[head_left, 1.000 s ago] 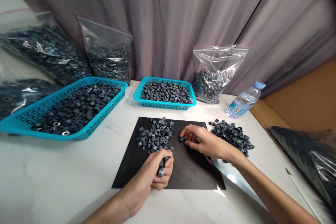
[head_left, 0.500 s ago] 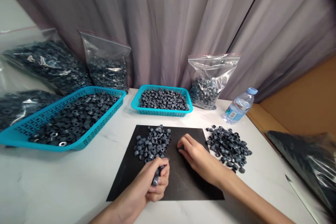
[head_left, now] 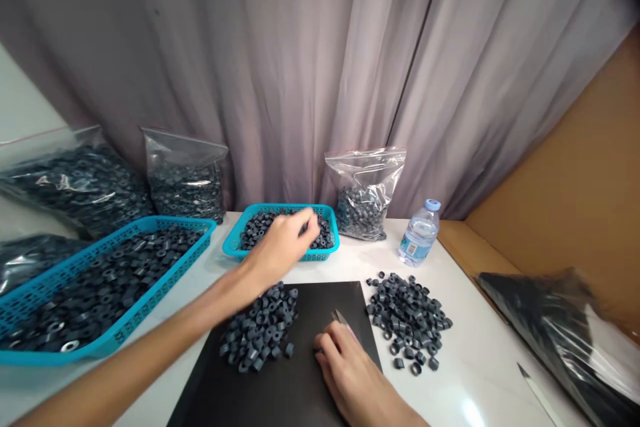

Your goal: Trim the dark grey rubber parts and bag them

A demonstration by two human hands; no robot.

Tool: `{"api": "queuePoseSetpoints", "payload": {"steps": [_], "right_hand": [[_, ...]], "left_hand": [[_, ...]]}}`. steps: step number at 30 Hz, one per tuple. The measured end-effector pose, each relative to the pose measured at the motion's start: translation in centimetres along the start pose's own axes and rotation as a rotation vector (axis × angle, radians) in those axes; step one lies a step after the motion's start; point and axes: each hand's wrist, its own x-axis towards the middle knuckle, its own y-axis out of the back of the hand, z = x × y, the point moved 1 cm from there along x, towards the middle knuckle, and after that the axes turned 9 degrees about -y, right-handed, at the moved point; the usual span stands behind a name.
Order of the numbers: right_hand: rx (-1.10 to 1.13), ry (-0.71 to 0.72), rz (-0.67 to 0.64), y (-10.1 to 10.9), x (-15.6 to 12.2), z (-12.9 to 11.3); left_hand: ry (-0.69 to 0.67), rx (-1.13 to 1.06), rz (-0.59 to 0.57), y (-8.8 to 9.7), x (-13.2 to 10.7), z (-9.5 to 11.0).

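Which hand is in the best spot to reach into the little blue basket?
Left. The left hand hovers right over the little blue basket, just above its grey rings. The right hand rests low on the black mat, nearer the person's body and well short of the basket.

On the desk we see a large teal basket of dark rings at the left. Behind it lie a wide zip bag and an upright zip bag. A third bag stands beside a water bottle, near a loose heap of rings. A grey curtain hangs behind. A dark plastic sack lies at the right.
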Motion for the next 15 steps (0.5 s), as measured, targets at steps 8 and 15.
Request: {"api": "queuePoseSetpoints", "payload": {"steps": [8,15], "right_hand": [[-0.142,0.038,0.229,-3.7,0.7,1.2],[-0.173,0.023,0.382,-5.7,1.2,1.6]], "left_hand": [[-0.140,0.246,0.167,-1.5,19.9,2.1],[-0.299,0.337,0.047,-4.5,23.1,1.4]]}}
